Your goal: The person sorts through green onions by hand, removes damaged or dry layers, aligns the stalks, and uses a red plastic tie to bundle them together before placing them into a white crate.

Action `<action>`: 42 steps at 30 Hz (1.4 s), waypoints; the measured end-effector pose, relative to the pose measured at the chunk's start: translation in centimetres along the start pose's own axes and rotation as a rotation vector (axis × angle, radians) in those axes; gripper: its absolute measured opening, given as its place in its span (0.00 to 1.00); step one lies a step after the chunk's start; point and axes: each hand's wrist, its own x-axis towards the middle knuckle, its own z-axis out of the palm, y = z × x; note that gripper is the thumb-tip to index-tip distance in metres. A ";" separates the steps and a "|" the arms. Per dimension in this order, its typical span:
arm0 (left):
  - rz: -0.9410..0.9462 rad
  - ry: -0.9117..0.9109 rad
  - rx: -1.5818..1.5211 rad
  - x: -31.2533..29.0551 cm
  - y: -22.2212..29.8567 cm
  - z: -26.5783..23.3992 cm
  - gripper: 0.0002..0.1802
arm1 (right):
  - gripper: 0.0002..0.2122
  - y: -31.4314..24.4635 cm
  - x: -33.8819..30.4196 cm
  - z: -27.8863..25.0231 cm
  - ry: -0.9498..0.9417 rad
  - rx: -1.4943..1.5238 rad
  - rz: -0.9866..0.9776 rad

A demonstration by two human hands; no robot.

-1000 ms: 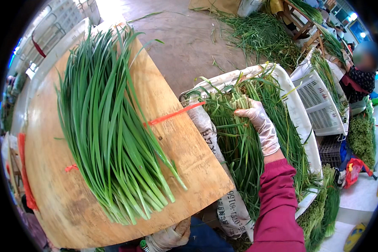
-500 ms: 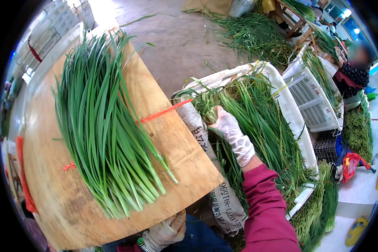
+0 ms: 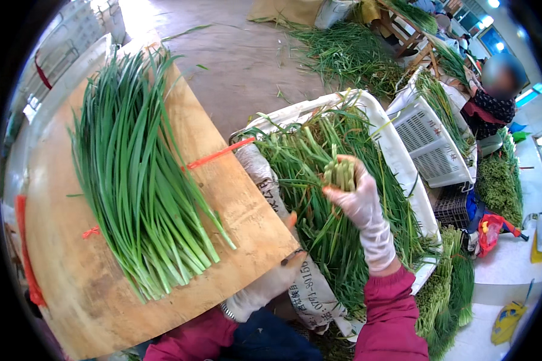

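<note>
My right hand (image 3: pixel 362 201), in a thin whitish glove with bare fingertips, is closed around a bunch of garlic chives (image 3: pixel 340 174). Their pale cut stem ends point up toward me, over a white crate (image 3: pixel 386 114) filled with more chives. My left hand (image 3: pixel 271 286), also gloved, is at the board's near right edge, its fingertips apart and nothing seen between them; part of it is hidden by the board. On the wooden board (image 3: pixel 253 222) lies a large pile of chives (image 3: pixel 138 174), stem ends toward me. A red tie strip (image 3: pixel 220 153) sticks out from beneath the pile.
A printed sack (image 3: pixel 313 292) hangs between board and crate. Beyond it stand a second white crate (image 3: pixel 427 141) and a dark crate (image 3: pixel 454 207). Loose chives (image 3: pixel 343 57) cover part of the floor. Another person (image 3: pixel 494 108) works at the far right.
My right hand has lifted a bunch of chives out of the crate, turning its stem ends up. My left hand has come from below the board toward its right corner.
</note>
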 end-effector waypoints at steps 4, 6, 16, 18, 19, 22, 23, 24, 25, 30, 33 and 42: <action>-0.078 0.102 -0.675 1.8 -1.0 3.2 0.35 | 0.24 -1.2 -3.7 2.5 -0.004 0.010 -0.137; -0.102 0.010 -0.746 1.8 -1.7 3.8 0.37 | 0.26 -1.9 -4.7 3.9 0.024 -0.244 -0.275; -0.329 -0.107 -0.602 0.3 -4.4 0.4 0.36 | 0.26 -0.5 -3.5 4.8 -0.466 0.276 0.019; -0.352 -0.133 -0.640 0.7 -5.7 1.9 0.36 | 0.19 2.0 -0.7 2.6 -0.238 0.365 0.080; -0.390 -0.084 -0.627 0.1 -5.3 0.4 0.36 | 0.19 0.6 1.9 2.7 -0.090 0.300 0.260; -0.408 -0.084 -0.657 0.2 -5.3 0.2 0.35 | 0.22 7.8 8.8 2.0 0.191 -0.478 0.164; -0.409 -0.088 -0.666 0.2 -5.3 0.4 0.35 | 0.26 10.3 10.6 1.7 0.185 -0.756 0.164; -0.414 -0.086 -0.665 0.0 -5.3 0.3 0.35 | 0.29 11.2 11.8 2.3 0.109 -0.846 0.265; -0.421 -0.082 -0.666 -0.1 -5.4 0.3 0.35 | 0.29 12.1 12.4 2.9 0.071 -0.864 0.372; -0.463 -0.057 -0.696 -0.4 -6.5 0.2 0.35 | 0.16 12.1 13.1 4.8 -0.040 -1.065 0.391; -0.474 -0.036 -0.706 -0.6 -6.8 0.2 0.35 | 0.12 13.0 13.6 3.1 0.003 -0.734 0.292; -0.471 -0.019 -0.747 -0.2 -7.2 0.4 0.35 | 0.13 13.5 14.3 -3.2 0.000 0.150 0.413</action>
